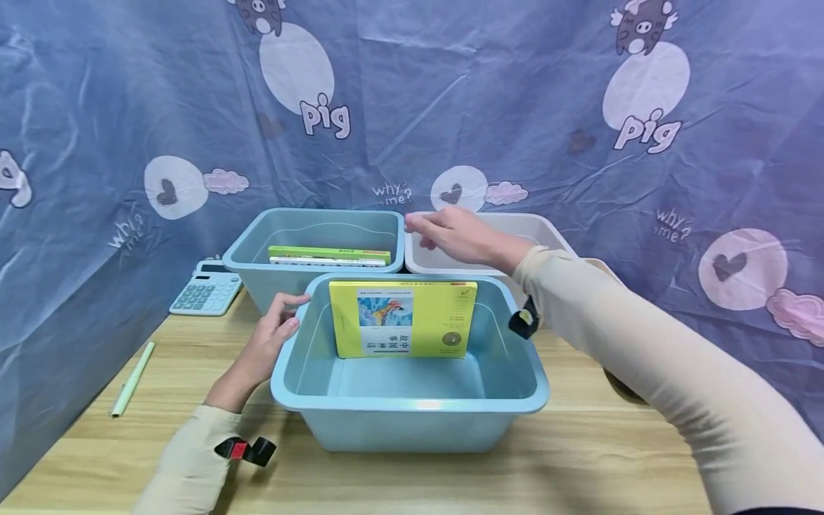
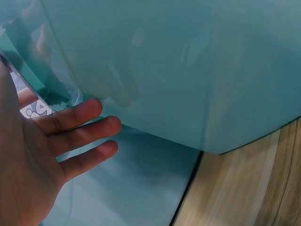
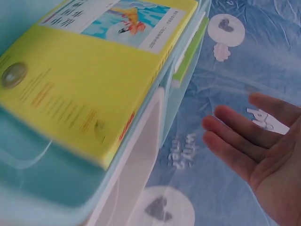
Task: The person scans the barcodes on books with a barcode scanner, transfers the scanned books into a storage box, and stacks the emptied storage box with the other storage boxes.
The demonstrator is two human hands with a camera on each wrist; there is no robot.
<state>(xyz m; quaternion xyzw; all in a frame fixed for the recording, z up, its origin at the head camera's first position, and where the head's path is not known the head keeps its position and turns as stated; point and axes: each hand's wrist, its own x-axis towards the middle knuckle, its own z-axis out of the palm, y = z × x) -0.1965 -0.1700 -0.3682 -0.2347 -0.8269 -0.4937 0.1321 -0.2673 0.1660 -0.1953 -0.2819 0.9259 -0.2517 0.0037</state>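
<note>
My left hand (image 1: 265, 343) is at the left rim of the front light-blue plastic bin (image 1: 412, 408). In the left wrist view, several of its fingers (image 2: 87, 134) lie nearly straight along the bin's outer wall; the thumb is hidden there. Inside this bin a yellow book (image 1: 430, 322) with a picture on its cover leans against the back wall. Raised over the white bin (image 1: 541, 232) behind, my right hand (image 1: 460, 232) has loosely extended fingers and holds nothing; in the right wrist view it hovers in front of the curtain.
A second blue bin (image 1: 244, 266) at the back left holds a green-edged book (image 1: 328, 252) and white-edged ones. Left of it lie a light-blue calculator (image 1: 206, 287) and a pale green pen (image 1: 133, 379). A patterned blue curtain (image 1: 399, 86) hangs behind the wooden table (image 1: 611, 458).
</note>
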